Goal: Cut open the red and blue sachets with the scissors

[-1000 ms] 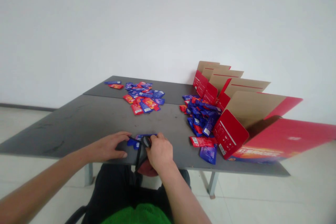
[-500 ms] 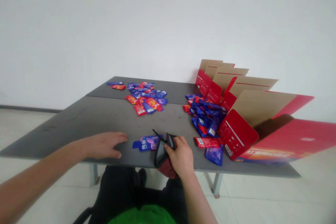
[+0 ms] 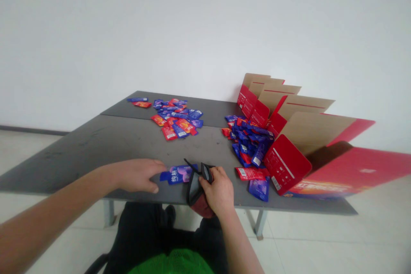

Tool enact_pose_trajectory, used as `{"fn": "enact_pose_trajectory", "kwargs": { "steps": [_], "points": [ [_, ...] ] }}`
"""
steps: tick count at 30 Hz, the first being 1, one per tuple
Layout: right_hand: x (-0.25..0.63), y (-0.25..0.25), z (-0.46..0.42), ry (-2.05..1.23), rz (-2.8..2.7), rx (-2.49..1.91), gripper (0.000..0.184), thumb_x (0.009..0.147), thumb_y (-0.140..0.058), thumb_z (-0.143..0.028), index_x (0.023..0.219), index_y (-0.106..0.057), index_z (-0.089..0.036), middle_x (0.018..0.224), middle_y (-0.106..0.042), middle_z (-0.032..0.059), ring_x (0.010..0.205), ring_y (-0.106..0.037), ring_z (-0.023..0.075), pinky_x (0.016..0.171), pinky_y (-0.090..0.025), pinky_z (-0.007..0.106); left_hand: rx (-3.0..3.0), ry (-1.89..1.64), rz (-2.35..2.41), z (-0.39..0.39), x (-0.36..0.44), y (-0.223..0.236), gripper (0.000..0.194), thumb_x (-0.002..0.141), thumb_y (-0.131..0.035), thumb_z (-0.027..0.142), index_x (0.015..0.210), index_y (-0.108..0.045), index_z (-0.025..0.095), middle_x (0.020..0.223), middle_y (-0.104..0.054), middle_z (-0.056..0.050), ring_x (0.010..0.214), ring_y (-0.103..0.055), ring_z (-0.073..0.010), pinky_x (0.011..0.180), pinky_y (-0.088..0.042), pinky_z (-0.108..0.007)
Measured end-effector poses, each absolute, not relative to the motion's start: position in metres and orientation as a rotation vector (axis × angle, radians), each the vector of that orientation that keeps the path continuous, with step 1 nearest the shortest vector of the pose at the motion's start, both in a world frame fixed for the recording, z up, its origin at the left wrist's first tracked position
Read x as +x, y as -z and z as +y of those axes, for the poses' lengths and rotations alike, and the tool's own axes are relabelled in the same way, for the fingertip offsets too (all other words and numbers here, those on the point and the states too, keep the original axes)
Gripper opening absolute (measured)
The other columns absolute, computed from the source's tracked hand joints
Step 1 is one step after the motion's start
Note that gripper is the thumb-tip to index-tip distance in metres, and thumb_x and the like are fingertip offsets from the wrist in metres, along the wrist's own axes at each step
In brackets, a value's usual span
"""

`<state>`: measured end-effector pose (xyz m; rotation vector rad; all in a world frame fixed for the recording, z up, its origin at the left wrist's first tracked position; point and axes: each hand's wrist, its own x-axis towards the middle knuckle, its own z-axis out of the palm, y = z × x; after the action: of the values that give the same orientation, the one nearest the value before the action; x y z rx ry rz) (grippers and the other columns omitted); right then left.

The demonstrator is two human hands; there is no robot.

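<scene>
White wall (image 3: pixel 205 21) above a dark baseboard (image 3: pixel 35 130), pale tiled floor (image 3: pixel 308 239), grey table (image 3: pixel 122 145) on lighter legs (image 3: pixel 261 223).

Blue packet (image 3: pixel 173 174) — partly hidden behind pouch (image 3: pixel 202 206), nearest red box (image 3: pixel 359 170) — cut off at right

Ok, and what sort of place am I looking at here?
Probably a plain workroom or packing area: a row of open cartons, heaps of loose blue and red packets, and a long grey worktable suggest it.

From here I see a black-edged maroon pouch (image 3: pixel 203 206) and white-lettered blue-and-purple packet (image 3: pixel 175 175) at lower centre, red-and-tan boxes (image 3: pixel 287 163) at right.
</scene>
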<state>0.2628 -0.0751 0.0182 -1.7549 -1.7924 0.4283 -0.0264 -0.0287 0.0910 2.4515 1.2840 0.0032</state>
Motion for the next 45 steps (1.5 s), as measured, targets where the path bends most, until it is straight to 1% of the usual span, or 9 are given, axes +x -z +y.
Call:
{"fn": "enact_pose_trajectory", "kwargs": {
  "steps": [3,8,12,20,29,33,36,40,45],
  "points": [
    [0.263,-0.019,-0.075,-0.433,-1.787,-1.752,0.009,0.091,-0.07,-0.031,0.098,-0.07,-0.026,0.108,-0.066,-0.0003,0.091,-0.065,0.0167,0.077,-0.041,0.027,2.399,0.07,1.138,-0.028,-0.009,-0.083,0.06,0.076,-0.075,0.036,0.134,-0.07,0.026,0.132,-0.071,-0.01,0.117,-0.068,-0.0327,0.104,-0.05,-0.04],
    [0.264,-0.02,-0.074,-0.463,-1.795,-1.756,0.01,0.092,-0.069,-0.031,0.1,-0.07,-0.026,0.107,-0.066,0.0008,0.094,-0.065,0.0177,0.078,-0.042,0.026,2.516,-0.162,1.275,-0.036,0.001,-0.047,0.056,0.08,-0.075,0.038,0.133,-0.068,0.02,0.136,-0.065,-0.015,0.125,-0.059,-0.0349,0.109,-0.046,-0.045],
    [0.265,-0.018,-0.073,-0.494,-1.76,-1.714,0.008,0.091,-0.07,-0.031,0.096,-0.07,-0.025,0.104,-0.066,0.001,0.091,-0.064,0.0176,0.078,-0.042,0.027,2.537,-0.278,1.29,-0.037,-0.007,-0.029,0.053,0.087,-0.069,0.04,0.136,-0.065,0.02,0.137,-0.064,-0.013,0.127,-0.056,-0.0321,0.112,-0.044,-0.044],
    [0.272,-0.018,-0.072,-0.637,-1.582,-1.591,0.01,0.088,-0.07,-0.029,0.096,-0.073,-0.024,0.094,-0.065,0.001,0.088,-0.062,0.0179,0.08,-0.045,0.027,2.471,-0.296,1.205,-0.013,-0.008,-0.04,0.04,0.086,-0.064,0.03,0.124,-0.075,0.025,0.129,-0.071,-0.007,0.119,-0.066,-0.0253,0.111,-0.047,-0.036],
    [0.273,-0.017,-0.074,-0.7,-1.505,-1.539,0.011,0.087,-0.069,-0.029,0.096,-0.073,-0.024,0.098,-0.066,0.0024,0.093,-0.063,0.0197,0.084,-0.046,0.028,2.252,-0.27,1.063,0.029,-0.015,-0.044,0.03,0.095,-0.057,0.039,0.112,-0.077,0.025,0.117,-0.076,-0.004,0.109,-0.069,-0.0228,0.101,-0.051,-0.032],
    [0.273,-0.018,-0.074,-0.697,-1.492,-1.538,0.008,0.087,-0.07,-0.028,0.093,-0.072,-0.024,0.095,-0.066,0.002,0.092,-0.062,0.0198,0.083,-0.045,0.028,2.205,-0.344,1.195,0.043,-0.008,-0.027,0.038,0.098,-0.049,0.049,0.091,-0.073,0.021,0.089,-0.073,-0.002,0.086,-0.067,-0.0214,0.081,-0.051,-0.03],
    [0.272,-0.019,-0.074,-0.691,-1.495,-1.543,0.007,0.087,-0.07,-0.027,0.092,-0.072,-0.024,0.095,-0.065,0.0014,0.09,-0.062,0.0191,0.082,-0.045,0.028,2.216,-0.383,1.299,0.05,0.0,-0.015,0.041,0.097,-0.052,0.053,0.077,-0.066,0.02,0.075,-0.065,0.001,0.075,-0.061,-0.019,0.07,-0.046,-0.028],
    [0.272,-0.018,-0.075,-0.687,-1.49,-1.541,0.008,0.087,-0.07,-0.026,0.094,-0.073,-0.024,0.095,-0.065,0.001,0.089,-0.062,0.0182,0.082,-0.045,0.027,2.255,-0.413,1.294,0.051,0.005,-0.01,0.041,0.096,-0.056,0.053,0.072,-0.061,0.02,0.073,-0.059,0.001,0.071,-0.058,-0.017,0.066,-0.041,-0.026],
    [0.272,-0.027,-0.066,-0.649,-1.504,-1.457,0.017,0.089,-0.069,-0.026,0.105,-0.073,-0.026,0.102,-0.067,0.0017,0.097,-0.064,0.0186,0.087,-0.048,0.028,2.281,-0.451,1.167,0.041,0.002,-0.013,0.04,0.098,-0.055,0.05,0.076,-0.065,0.019,0.083,-0.063,-0.001,0.077,-0.061,-0.0166,0.073,-0.046,-0.026]
  ]
}}
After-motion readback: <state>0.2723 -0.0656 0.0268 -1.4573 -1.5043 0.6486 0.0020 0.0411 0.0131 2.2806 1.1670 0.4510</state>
